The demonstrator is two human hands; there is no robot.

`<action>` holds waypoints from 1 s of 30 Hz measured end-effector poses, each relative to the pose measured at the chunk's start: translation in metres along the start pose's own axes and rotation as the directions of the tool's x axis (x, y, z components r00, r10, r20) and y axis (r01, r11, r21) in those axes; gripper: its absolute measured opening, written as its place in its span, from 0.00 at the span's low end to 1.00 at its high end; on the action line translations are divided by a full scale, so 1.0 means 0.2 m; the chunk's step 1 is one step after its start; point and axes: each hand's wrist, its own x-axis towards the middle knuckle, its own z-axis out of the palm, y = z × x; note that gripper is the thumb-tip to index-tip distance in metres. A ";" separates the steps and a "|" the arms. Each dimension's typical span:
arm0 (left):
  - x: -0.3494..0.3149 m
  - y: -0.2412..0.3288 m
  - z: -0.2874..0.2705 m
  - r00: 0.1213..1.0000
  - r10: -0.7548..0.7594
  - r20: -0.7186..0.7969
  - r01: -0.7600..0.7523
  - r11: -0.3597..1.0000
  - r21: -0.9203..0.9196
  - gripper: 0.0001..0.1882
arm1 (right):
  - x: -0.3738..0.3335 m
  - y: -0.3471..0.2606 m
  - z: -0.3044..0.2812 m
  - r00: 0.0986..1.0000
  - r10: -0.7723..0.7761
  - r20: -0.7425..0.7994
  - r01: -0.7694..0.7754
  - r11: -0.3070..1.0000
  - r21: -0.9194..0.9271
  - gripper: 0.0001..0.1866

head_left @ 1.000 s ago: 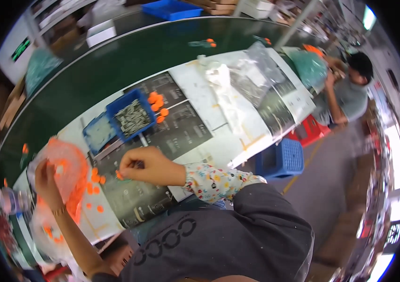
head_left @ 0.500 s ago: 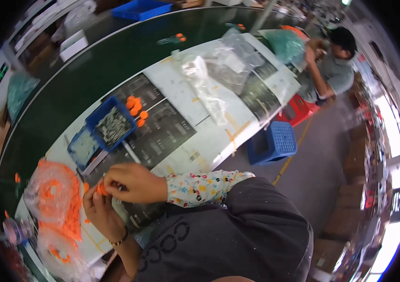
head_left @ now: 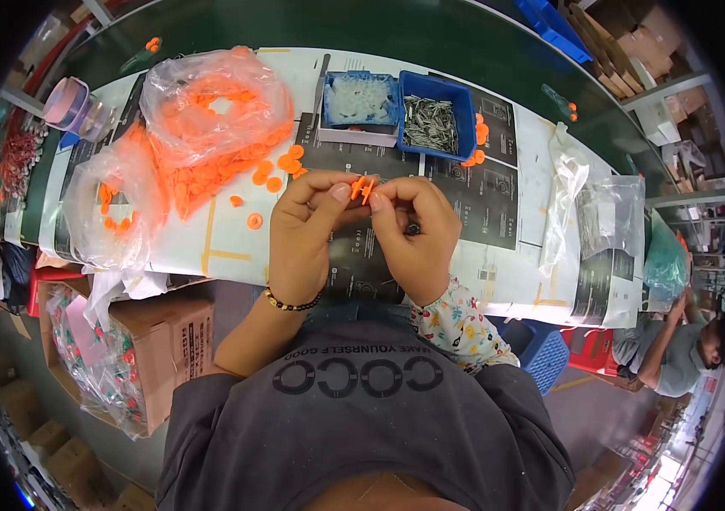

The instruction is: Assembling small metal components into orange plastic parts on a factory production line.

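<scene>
Over the near edge of the table, my left hand (head_left: 304, 234) and my right hand (head_left: 418, 230) meet fingertip to fingertip. Between them is a small orange plastic piece (head_left: 364, 189) with disc-like parts, pinched by thumb and fingers on both sides. Whether it is one part or two pressed together I cannot tell. Just beyond the hands stands a blue bin of thin metal pins (head_left: 430, 123). Beside it lies a blue tray (head_left: 361, 98) with a whitish, wet-looking surface. Loose orange round pieces (head_left: 274, 184) are scattered left of my hands, and more (head_left: 480, 136) sit right of the bin.
Clear plastic bags of orange pieces (head_left: 217, 102) spread over the table's left part. A clear jar (head_left: 81, 111) stands behind them. Crumpled plastic (head_left: 562, 200) lies to the right. A green conveyor (head_left: 337, 30) runs behind. An open carton (head_left: 166, 349) is at lower left. Other people sit at both sides.
My view has swung round, so the table now lies straight ahead and both hands appear near the middle. They still pinch orange plastic between their fingertips.
</scene>
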 end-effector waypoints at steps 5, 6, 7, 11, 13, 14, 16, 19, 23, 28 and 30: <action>-0.01 -0.03 -0.01 0.999 0.031 -0.022 -0.029 0.996 0.088 0.08 | -0.01 0.01 0.00 0.992 -0.114 0.044 0.117 0.992 -0.054 0.05; -0.01 -0.01 -0.04 1.000 0.029 0.003 -0.029 0.997 0.078 0.08 | 0.01 0.02 -0.02 0.984 -0.154 0.090 0.157 0.987 -0.030 0.06; -0.01 0.02 -0.11 0.997 -0.027 0.067 0.019 0.994 0.107 0.08 | 0.02 0.02 -0.04 0.985 -0.159 0.071 0.163 0.985 -0.053 0.06; 0.03 0.08 -0.23 0.946 -0.211 0.247 0.147 0.955 0.256 0.09 | 0.09 0.01 -0.13 0.909 -0.200 0.367 0.201 0.979 0.036 0.10; 0.02 0.09 -0.20 0.917 -0.276 0.289 0.178 0.930 0.323 0.10 | 0.11 0.04 -0.17 0.817 -0.237 0.526 0.272 0.962 0.011 0.12; 0.00 0.10 -0.15 0.933 -0.227 0.279 0.148 0.949 0.279 0.09 | 0.11 0.04 -0.18 0.757 -0.248 0.605 0.304 0.953 0.010 0.14; -0.05 0.10 -0.06 0.962 -0.133 0.240 0.087 0.977 0.197 0.09 | 0.10 0.04 -0.21 0.780 -0.220 0.585 0.260 0.965 0.017 0.13; -0.05 0.05 -0.05 0.951 -0.058 0.304 -0.052 0.939 0.340 0.11 | 0.06 0.02 -0.26 0.815 -0.160 0.557 0.160 0.986 0.049 0.12; -0.03 0.01 -0.08 0.895 -0.082 0.438 -0.198 0.808 0.555 0.14 | 0.01 0.03 -0.35 0.827 -0.087 0.555 0.064 0.996 0.060 0.10; -0.07 -0.11 -0.08 0.892 -0.160 0.422 -0.157 0.767 0.622 0.17 | -0.05 0.12 -0.39 0.820 0.128 0.558 -0.214 0.973 0.091 0.07; -0.04 -0.13 -0.06 0.884 -0.105 0.456 -0.249 0.720 0.648 0.19 | -0.07 0.15 -0.39 0.805 0.270 0.528 -0.372 0.923 0.095 0.07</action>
